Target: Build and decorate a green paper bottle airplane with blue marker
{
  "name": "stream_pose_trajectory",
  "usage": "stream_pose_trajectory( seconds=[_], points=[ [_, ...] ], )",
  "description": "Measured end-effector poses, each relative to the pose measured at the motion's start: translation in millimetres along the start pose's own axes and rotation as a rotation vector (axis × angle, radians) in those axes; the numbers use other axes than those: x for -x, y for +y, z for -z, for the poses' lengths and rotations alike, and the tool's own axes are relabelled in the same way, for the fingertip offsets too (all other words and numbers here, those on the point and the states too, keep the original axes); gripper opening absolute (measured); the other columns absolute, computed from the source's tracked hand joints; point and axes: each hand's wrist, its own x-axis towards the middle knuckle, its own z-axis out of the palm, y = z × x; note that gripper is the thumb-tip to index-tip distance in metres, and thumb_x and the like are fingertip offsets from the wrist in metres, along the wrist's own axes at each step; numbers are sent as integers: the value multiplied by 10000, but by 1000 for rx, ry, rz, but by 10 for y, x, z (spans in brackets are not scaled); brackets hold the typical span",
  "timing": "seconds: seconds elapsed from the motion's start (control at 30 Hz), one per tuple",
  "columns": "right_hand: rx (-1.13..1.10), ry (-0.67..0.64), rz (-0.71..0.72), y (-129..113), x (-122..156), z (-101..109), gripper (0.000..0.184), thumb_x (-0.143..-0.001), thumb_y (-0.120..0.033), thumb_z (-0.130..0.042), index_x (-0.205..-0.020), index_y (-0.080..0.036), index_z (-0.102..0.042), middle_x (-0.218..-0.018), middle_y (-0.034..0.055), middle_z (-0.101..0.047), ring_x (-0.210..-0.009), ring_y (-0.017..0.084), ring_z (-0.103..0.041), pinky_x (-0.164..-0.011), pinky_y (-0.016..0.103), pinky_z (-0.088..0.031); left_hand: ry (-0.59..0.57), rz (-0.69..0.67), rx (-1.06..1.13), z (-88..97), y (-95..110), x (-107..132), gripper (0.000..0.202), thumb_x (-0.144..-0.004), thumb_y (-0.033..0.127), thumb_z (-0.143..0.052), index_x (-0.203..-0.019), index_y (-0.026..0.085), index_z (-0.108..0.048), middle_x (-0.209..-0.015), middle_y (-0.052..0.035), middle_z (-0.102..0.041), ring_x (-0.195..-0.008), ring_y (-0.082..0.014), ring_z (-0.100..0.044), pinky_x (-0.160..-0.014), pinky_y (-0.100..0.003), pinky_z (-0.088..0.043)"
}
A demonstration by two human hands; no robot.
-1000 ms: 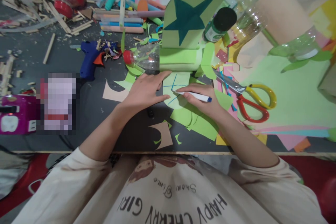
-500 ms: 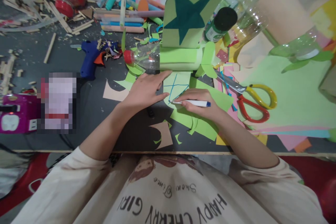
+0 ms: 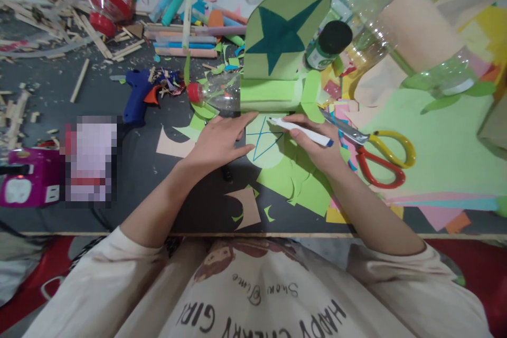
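My right hand [image 3: 319, 142] grips a white marker [image 3: 307, 132] with a blue end, its tip by the upper part of a pale green paper piece [image 3: 263, 153]. Blue crossing lines on that paper form part of a star. My left hand [image 3: 222, 140] lies with fingers spread, its fingertips at the paper's left edge. Just beyond both hands lies a clear plastic bottle [image 3: 222, 92] with a red cap, wrapped in green paper. A green paper fin [image 3: 255, 66] bearing a dark teal star stands behind the wrap.
Scissors [image 3: 390, 156] with red and yellow handles lie to the right on paper sheets. A blue glue gun [image 3: 137, 97] is at left, near a purple box-shaped device [image 3: 29, 177]. A black-capped jar [image 3: 330, 45], markers [image 3: 184, 45], wooden sticks and paper scraps surround the work.
My right hand and the marker have moved up and to the right, from the lower left point of the drawing to its upper part. My left hand stays nearly in place.
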Motion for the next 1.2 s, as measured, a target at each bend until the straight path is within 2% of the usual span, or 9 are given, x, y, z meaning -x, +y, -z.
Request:
stream_pose_trajectory(
  seconds=[0.27,0.43,0.7,0.93,1.07,1.2],
  points=[
    [28,-19,-2,14,-32,-27,228,-865,-357,-657,-1009,-212,-756,-805,7,-740,-587,124,-580,-557,260,-459,1,10,8,11,28,-3,608,-894,386,-544,-1452,178,-422,-886,-33,-647,-870,-239,-611,-865,-338,-395],
    [11,-22,-18,20,-38,-36,208,-867,-344,-654,-1003,-228,-760,-906,19,-763,-751,174,-672,-669,293,-532,-2,15,4,8,21,-5,617,-889,397,-562,-1449,177,-428,-893,-32,-650,-886,-246,-617,-874,-342,-395],
    [-13,-6,-8,39,-38,-45,160,-863,-350,-658,-896,-239,-769,-867,38,-772,-820,216,-710,-777,364,-578,19,-7,1,-3,5,-6,599,-878,399,-570,-1425,188,-444,-885,-29,-657,-890,-240,-617,-857,-327,-395],
    [-24,3,-96,66,-44,-43,161,-821,-285,-612,-733,-216,-728,-612,2,-650,-590,162,-598,-577,311,-512,9,1,-4,2,7,-6,611,-878,375,-556,-1439,166,-434,-901,-43,-656,-917,-248,-621,-872,-339,-397],
    [-83,-20,-106,54,-59,-30,195,-763,-246,-575,-573,-223,-612,-615,7,-673,-588,161,-602,-560,305,-501,7,2,6,15,15,1,616,-878,382,-558,-1444,173,-431,-901,-45,-655,-912,-247,-619,-867,-336,-395],
    [-150,-37,-139,42,-62,-25,194,-725,-275,-558,-541,-232,-601,-578,11,-676,-486,141,-536,-454,290,-447,11,12,5,16,13,3,623,-873,380,-567,-1447,182,-427,-891,-37,-649,-907,-245,-612,-874,-336,-397]
  ],
)
